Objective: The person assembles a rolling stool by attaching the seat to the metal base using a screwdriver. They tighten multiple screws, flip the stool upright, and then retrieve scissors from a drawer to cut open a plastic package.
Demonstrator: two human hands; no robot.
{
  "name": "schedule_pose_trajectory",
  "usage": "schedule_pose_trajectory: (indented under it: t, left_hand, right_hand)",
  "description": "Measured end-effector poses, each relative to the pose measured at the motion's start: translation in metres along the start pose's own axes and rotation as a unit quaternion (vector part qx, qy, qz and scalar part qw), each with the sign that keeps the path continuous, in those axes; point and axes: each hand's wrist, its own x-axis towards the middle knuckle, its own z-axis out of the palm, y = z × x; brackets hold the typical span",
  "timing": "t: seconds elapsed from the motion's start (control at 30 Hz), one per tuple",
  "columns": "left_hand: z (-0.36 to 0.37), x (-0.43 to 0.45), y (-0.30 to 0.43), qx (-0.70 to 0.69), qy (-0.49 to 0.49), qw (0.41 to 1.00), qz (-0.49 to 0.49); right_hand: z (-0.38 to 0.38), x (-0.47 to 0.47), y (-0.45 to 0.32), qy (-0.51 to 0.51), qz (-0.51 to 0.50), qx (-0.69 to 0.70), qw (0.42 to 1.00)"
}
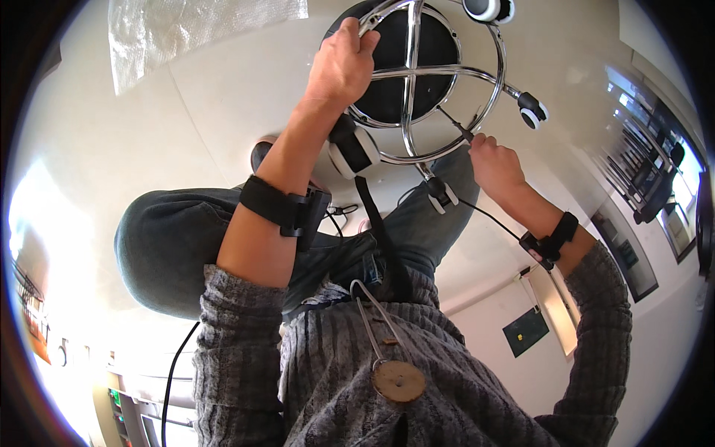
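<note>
A wheeled stool lies upturned in front of me, its chrome frame (411, 71) crossing over the underside of a round black seat (385, 100). At the upper left of the frame, my left hand (343, 61) is closed around a chrome tube. My right hand (497, 165) grips a slim dark tool (461, 129) beside the large chrome ring (501, 72). The tip of that tool reaches the smaller ring around the seat; its exact kind is unclear. Black-and-white casters (354, 148) stick out from the frame. One more caster (532, 110) is at the right.
Clear bubble wrap (195, 33) lies on the pale floor (223, 123) at the upper left. A black strap (380, 234) hangs between my legs, and a thin cable (491, 217) runs to the device (539, 248) on my right forearm.
</note>
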Motion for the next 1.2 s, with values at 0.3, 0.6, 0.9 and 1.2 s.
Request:
schedule_pose_trajectory:
  t: [0.3, 0.6, 0.9, 1.2]
  left_hand:
    - [-0.004, 0.001, 0.007, -0.037, -0.014, 0.999, 0.009]
    - [-0.001, 0.0, 0.011, -0.048, -0.015, 0.998, 0.028]
    - [0.0, 0.002, 0.014, -0.037, -0.015, 0.999, 0.013]
    - [0.006, 0.004, 0.006, -0.042, -0.007, 0.999, 0.02]
  right_hand:
    - [-0.014, 0.013, 0.012, -0.073, 0.084, 0.203, 0.973]
    - [-0.007, 0.026, 0.017, -0.087, 0.223, 0.413, 0.878]
    - [-0.01, 0.031, 0.035, -0.203, 0.392, 0.75, 0.493]
    - [0.025, 0.012, 0.038, -0.214, 0.352, 0.883, 0.223]
